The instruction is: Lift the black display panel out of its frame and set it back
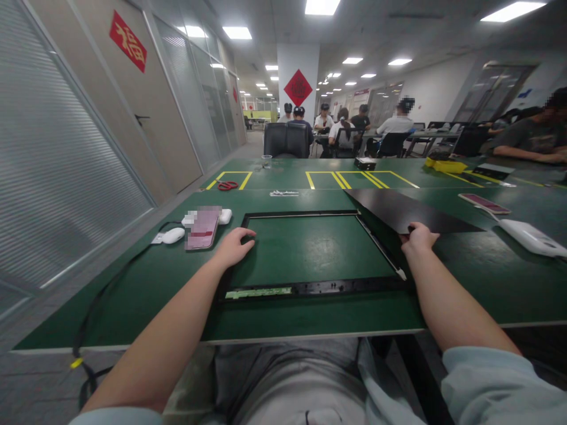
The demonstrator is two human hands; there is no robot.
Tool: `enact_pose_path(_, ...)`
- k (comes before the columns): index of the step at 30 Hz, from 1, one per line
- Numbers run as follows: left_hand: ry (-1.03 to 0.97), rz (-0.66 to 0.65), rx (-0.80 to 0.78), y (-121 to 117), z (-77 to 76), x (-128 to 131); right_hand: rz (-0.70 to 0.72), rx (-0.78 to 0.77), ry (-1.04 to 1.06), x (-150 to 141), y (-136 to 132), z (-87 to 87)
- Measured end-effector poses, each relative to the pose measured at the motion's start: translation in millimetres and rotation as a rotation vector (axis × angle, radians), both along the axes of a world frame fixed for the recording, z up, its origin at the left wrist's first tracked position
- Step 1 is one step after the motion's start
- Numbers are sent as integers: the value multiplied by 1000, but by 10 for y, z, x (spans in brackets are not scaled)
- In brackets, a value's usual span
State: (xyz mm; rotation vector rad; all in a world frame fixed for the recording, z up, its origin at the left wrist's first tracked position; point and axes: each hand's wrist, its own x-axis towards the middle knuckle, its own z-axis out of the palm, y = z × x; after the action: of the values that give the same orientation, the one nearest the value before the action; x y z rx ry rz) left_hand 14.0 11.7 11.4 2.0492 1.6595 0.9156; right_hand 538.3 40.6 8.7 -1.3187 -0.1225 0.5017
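While a door (163,112) with a red diamond sign stands beyond the left end of the green table (142,313), we see a black cable (108,283) trailing over the near edge at that side, beside a white rounded device (173,236). Next along lies a pink phone (202,231), partly blurred, with a white case (225,216) at its far right corner; farther back rest red-handled scissors (227,186).

Our left hand (237,245) lies over the left side of a black rectangular frame (345,287), its fingers loosely curved and a narrow gap left at the thumb; we cannot tell whether it grips. The frame lies flat in front of us, a green strip (259,293) along the left part of its near bar. Behind it stand a clear cup (266,160) and some small white pieces (284,193).

Just beyond the frame's right side, our right hand (420,237) pinches the near edge of a dark panel (398,206), which we hold tilted over the table. Farther right are a yellow container (445,165), another phone (485,203) and a white device (531,237), as people sit at tables in the background.
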Motion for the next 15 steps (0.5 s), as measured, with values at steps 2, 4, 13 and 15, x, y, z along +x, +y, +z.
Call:
enact_pose_path(2, 5, -2, -1, 5, -2, -2, 16, 0, -10, 2, 9, -6)
enact_pose_path(4, 10, -3, -2, 7, -4, -4, 35, 20, 21, -3, 13, -9)
enact_pose_path(13, -2, 3, -11, 11, -10, 6, 56, 129, 120, -37, -54, 101)
enact_pose_path(15, -18, 11, -10, 13, -9, 7, 108, 184, 106, -44, -82, 155)
